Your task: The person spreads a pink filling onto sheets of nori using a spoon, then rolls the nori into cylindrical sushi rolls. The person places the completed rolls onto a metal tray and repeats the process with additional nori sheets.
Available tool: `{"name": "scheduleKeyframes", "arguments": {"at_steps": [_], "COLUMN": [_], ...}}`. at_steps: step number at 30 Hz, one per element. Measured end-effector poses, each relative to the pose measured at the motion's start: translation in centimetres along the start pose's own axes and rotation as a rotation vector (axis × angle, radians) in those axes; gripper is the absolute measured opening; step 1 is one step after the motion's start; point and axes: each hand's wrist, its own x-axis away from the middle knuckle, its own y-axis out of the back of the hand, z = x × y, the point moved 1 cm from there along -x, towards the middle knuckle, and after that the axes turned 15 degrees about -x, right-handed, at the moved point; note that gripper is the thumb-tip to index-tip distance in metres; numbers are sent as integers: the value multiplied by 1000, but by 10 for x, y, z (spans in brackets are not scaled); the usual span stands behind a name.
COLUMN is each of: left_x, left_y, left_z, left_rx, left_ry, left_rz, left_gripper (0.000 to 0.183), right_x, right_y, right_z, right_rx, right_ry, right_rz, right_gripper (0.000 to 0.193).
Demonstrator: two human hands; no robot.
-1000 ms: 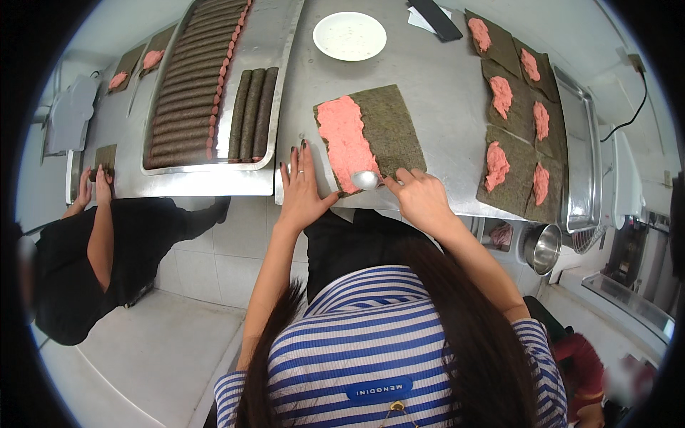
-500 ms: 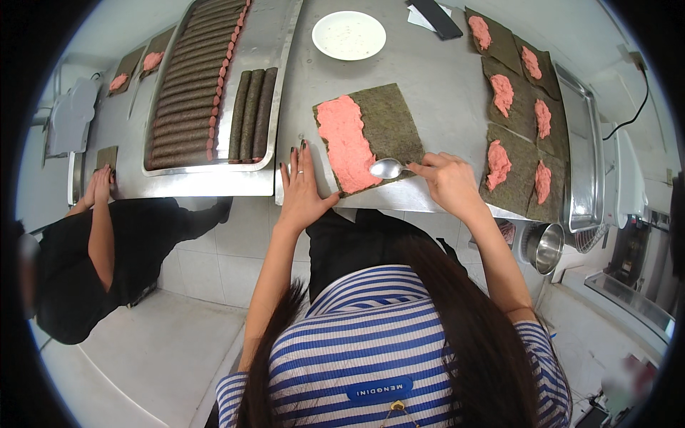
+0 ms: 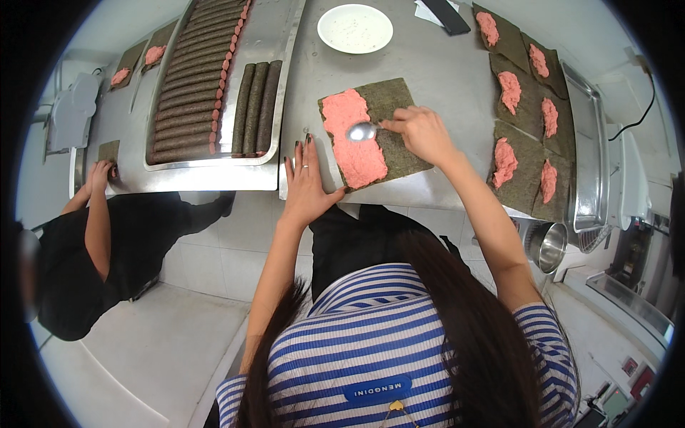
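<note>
A dark green seaweed sheet (image 3: pixel 401 107) lies on the steel table before me, its left half spread with pink paste (image 3: pixel 362 165). My right hand (image 3: pixel 422 134) is closed around the handle of a metal spoon (image 3: pixel 362 132), whose bowl rests on the paste near its middle. My left hand (image 3: pixel 308 181) lies flat with fingers apart on the table, its thumb at the sheet's near left corner. Beyond the sheet stands a white bowl (image 3: pixel 355 30) with pale liquid in it.
To the right lie several seaweed sheets (image 3: pixel 526 143) with lumps of pink paste, beside a metal tray (image 3: pixel 589 153). A tray (image 3: pixel 274 135) of seaweed rolls stands left. Farther left, a co-worker's hands (image 3: pixel 98 178) are over a small sheet. A black flat object (image 3: pixel 452 18) lies at the back.
My right hand has moved the spoon away from me and left, from the paste's near right edge to its middle. My left hand stays by the sheet's corner.
</note>
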Motion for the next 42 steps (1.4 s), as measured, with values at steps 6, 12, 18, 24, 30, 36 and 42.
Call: {"name": "scheduleKeyframes", "arguments": {"at_steps": [6,12,18,24,30,36,42], "left_x": [0,-2,-1,0,1,0,0], "left_y": [1,1,0,-2,0,0,0], "left_z": [0,-1,0,0,1,1,0], "left_rx": [-3,-21,-20,10,54,59,58], "left_ry": [-10,-16,-17,-5,-5,6,3], "left_rz": [5,11,-1,-11,-11,-5,-4], "left_gripper": [113,112,113,114,117,117,117], "right_x": [-34,-61,-60,-41,-52,-63,-55], "right_y": [-1,-3,3,-20,-42,-8,-5], "right_z": [-20,-30,-13,41,62,50,42], "right_rx": [16,15,39,4,-77,-258,-40], "right_ry": [1,-56,-213,-426,-378,-415,-314], "right_rz": [-41,-65,-71,-72,-95,-53,26], "right_gripper": [36,39,36,35,24,42,32]}}
